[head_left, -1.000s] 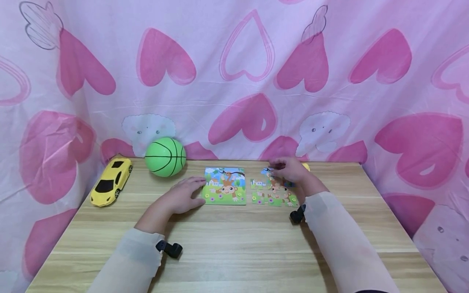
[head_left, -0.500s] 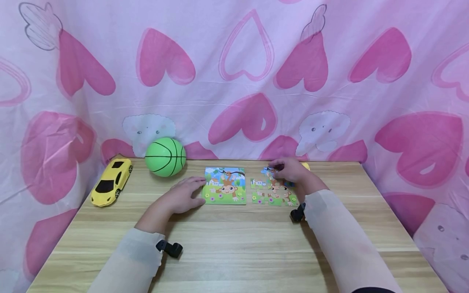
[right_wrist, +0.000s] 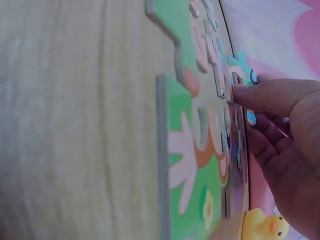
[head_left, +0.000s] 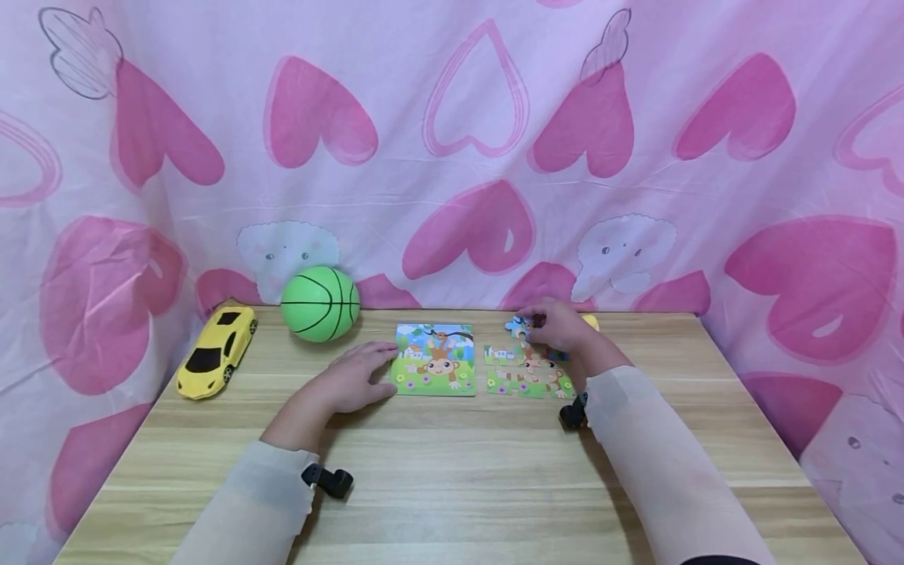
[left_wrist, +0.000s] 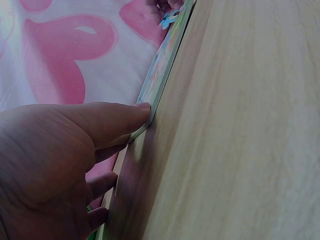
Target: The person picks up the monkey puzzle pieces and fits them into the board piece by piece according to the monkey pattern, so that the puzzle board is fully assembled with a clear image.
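Observation:
A square monkey picture board lies at the middle of the table. My left hand rests at its left side; in the left wrist view the thumb touches the board's edge and the other fingers are spread apart. My right hand pinches a blue puzzle piece between thumb and fingers, tilted up at the far side of the partly joined puzzle pieces. The right wrist view shows this blue-green piece at the fingertips. The hand and wrist hide some pieces in the head view.
A green ball and a yellow toy car stand at the back left of the wooden table. Behind the right hand is a yellow rubber duck, mostly hidden in the head view. A pink heart-patterned curtain hangs behind the table.
The blue piece in my right hand has shifted and tilted slightly, showing more of it. My left hand stays at the board's side.

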Motion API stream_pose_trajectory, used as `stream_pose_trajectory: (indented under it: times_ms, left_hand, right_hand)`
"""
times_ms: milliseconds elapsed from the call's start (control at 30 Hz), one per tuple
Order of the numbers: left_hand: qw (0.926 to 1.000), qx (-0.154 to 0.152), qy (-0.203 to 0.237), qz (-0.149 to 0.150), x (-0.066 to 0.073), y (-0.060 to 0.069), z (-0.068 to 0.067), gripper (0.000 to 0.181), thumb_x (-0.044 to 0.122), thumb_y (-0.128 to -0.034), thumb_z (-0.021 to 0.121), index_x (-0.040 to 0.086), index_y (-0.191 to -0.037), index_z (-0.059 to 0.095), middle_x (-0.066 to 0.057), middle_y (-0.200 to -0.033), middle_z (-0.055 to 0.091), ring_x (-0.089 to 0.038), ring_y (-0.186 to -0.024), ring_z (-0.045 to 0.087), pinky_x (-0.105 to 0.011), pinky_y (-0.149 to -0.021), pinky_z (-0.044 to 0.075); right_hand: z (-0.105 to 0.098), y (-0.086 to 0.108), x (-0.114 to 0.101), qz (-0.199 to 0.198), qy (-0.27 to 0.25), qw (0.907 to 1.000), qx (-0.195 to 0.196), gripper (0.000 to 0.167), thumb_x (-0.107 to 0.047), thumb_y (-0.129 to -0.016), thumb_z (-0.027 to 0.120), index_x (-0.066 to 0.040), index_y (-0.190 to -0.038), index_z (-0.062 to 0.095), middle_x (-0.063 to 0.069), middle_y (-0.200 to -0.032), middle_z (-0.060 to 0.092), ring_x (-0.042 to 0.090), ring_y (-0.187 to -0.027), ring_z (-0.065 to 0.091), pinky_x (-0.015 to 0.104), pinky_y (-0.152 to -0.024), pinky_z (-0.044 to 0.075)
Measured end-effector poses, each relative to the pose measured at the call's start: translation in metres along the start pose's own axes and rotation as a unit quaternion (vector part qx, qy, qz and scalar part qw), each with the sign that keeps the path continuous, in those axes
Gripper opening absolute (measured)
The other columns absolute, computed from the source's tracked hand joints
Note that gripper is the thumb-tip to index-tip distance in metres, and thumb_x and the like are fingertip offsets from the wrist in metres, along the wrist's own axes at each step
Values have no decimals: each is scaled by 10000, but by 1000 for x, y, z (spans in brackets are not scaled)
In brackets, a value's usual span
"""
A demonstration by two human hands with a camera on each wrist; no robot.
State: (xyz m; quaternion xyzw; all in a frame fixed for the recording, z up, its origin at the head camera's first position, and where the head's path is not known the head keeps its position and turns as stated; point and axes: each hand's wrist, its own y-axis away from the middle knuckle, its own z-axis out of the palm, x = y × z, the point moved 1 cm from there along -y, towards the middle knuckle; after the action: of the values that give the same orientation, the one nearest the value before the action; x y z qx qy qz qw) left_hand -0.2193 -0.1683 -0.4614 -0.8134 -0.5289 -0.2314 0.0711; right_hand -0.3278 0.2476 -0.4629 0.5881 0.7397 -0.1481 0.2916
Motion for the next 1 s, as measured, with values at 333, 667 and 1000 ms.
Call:
stream_pose_trajectory:
  times_ms: [333,667,1000]
  left_hand:
    - [10000,23,-32,28,0,0,0,716,355,-1006,736,134,-1631,464,-88,-1729,402,-401,-1636,297,-650,-1336,255]
    - [10000,23,-38,5,0,1,0,720,357,-1006,735,133,-1633,460,-88,-1735,393,-403,-1638,290,-654,-1338,245]
    - [10000,-8,-68,32,0,0,-1,727,364,-1007,734,129,-1635,454,-93,-1741,382,-416,-1638,285,-668,-1335,233]
  right_hand:
    - [-2,-1,-3,116,-361,9993,-38,275,-144,-1041,696,-211,-1302,749,92,-1205,690,295,-1029,614,343,-834,581]
    - [5,3,-24,-104,-1210,9925,-102,297,-220,-1068,661,-281,-1349,736,102,-1130,721,249,-743,596,298,-571,528]
    - [30,-3,-65,-636,-1187,9908,-145,307,-200,-1052,693,-210,-1354,745,26,-1282,726,236,-1133,629,383,-968,590]
